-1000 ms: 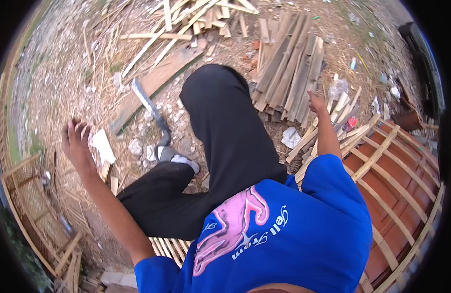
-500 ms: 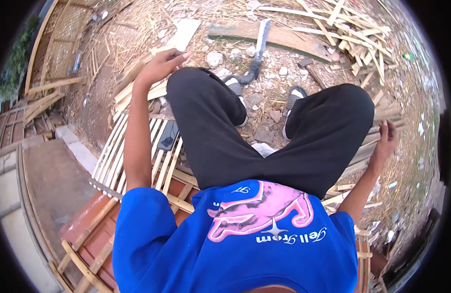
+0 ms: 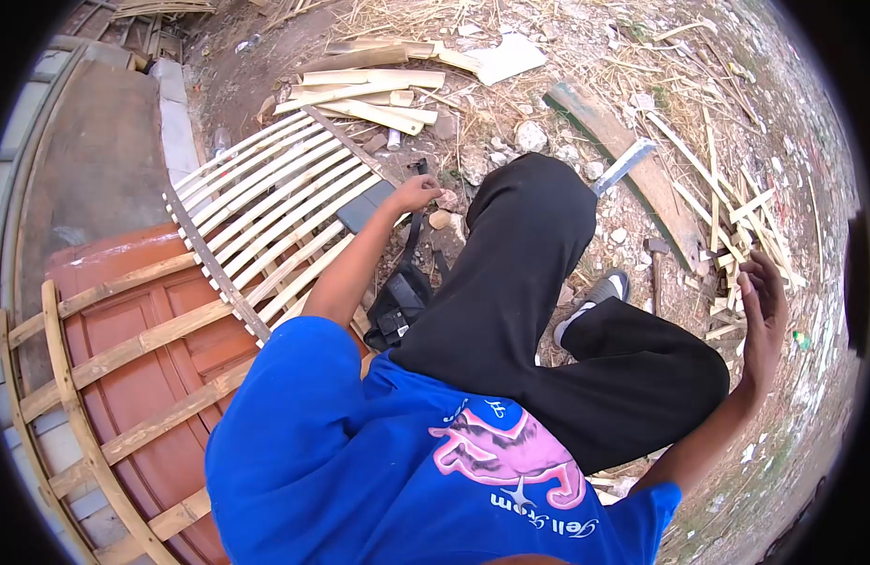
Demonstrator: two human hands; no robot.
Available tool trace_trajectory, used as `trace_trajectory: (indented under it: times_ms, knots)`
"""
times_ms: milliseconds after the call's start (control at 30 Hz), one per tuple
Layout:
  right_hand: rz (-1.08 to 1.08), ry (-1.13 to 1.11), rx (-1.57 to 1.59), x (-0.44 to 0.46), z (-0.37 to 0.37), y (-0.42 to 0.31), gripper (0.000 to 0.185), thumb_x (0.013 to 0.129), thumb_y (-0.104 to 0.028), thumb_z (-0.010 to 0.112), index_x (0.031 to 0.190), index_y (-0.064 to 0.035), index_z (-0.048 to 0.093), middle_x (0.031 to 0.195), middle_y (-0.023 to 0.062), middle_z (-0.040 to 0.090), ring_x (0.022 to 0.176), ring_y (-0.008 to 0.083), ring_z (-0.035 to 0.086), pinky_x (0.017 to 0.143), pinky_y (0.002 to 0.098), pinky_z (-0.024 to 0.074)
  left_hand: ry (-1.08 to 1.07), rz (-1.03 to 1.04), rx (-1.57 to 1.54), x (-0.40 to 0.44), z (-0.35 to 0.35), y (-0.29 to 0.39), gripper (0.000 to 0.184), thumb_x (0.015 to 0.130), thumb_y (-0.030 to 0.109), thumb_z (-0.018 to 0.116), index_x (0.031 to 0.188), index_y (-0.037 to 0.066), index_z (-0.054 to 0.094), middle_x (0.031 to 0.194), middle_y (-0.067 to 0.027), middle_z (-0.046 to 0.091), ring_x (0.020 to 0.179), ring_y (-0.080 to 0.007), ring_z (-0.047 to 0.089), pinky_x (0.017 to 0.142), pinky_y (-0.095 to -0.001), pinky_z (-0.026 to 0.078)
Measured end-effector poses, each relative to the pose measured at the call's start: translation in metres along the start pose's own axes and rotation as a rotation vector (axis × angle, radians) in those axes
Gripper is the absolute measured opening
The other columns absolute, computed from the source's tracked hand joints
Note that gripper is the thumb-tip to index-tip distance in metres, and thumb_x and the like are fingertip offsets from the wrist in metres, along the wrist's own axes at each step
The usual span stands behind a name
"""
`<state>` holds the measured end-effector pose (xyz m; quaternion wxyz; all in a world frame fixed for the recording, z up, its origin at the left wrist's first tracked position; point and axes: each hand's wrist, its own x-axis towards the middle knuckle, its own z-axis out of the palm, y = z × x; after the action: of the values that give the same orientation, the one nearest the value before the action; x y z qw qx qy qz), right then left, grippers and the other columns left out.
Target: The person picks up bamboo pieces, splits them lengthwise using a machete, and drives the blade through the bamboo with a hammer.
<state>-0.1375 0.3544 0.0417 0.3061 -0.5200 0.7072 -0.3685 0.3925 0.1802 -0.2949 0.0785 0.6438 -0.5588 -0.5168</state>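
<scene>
Phone (image 3: 362, 206) lay on the slatted panel (image 3: 282, 196), just left of the nearer left hand (image 3: 418, 194); slats ran near-left to far-right. Left fingers were curled, contact indiscernible; right hand (image 3: 765, 315), at right, stood empty, thumb apart.

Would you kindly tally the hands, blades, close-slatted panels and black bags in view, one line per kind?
Hands: 2 (left hand, right hand)
Blades: 1 (metal blade)
Close-slatted panels: 1 (pale slatted panel)
Black bags: 1 (strapped bag)
Total: 5

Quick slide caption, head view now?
Left hand near a slatted panel, right hand beside the right knee, stones ahead.
</scene>
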Motion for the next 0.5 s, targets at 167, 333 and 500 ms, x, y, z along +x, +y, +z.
trace_trajectory:
  times_ms: [167,333,500]
  knots:
    - [0.097,-0.174,-0.171,0.008,0.012,0.031,0.036,0.092,-0.016,0.064,0.125,-0.0037,0.058,0.106,0.0078,0.062,0.099,0.0163,0.057,0.088,0.0315,0.0450,0.153,-0.039,0.237,0.078,-0.005,-0.074,0.045,0.078,0.032,0.073,0.111,0.003,0.063,0.104,-0.0192,0.069,0.095,-0.0292,0.067,0.083,-0.0378,0.053]
    - [0.250,-0.095,-0.089,0.025,0.008,0.039,0.036,0.093,-0.016,0.064,0.125,-0.0020,0.057,0.106,0.0089,0.062,0.101,0.0171,0.057,0.090,0.0318,0.0449,0.425,-0.148,0.325,0.089,-0.018,-0.027,0.067,0.081,0.024,0.066,0.140,0.005,0.041,0.126,-0.0240,0.058,0.117,-0.0390,0.057,0.098,-0.0441,0.046]
    - [0.326,-0.244,-0.204,0.051,0.012,0.052,0.034,0.093,-0.011,0.062,0.124,0.0009,0.056,0.108,0.0116,0.063,0.104,0.0188,0.059,0.093,0.0324,0.0451,0.519,-0.129,0.466,0.122,-0.028,0.004,0.061,0.081,0.021,0.064,0.140,0.021,0.048,0.156,-0.0097,0.028,0.125,-0.0360,0.051,0.101,-0.0498,0.046]
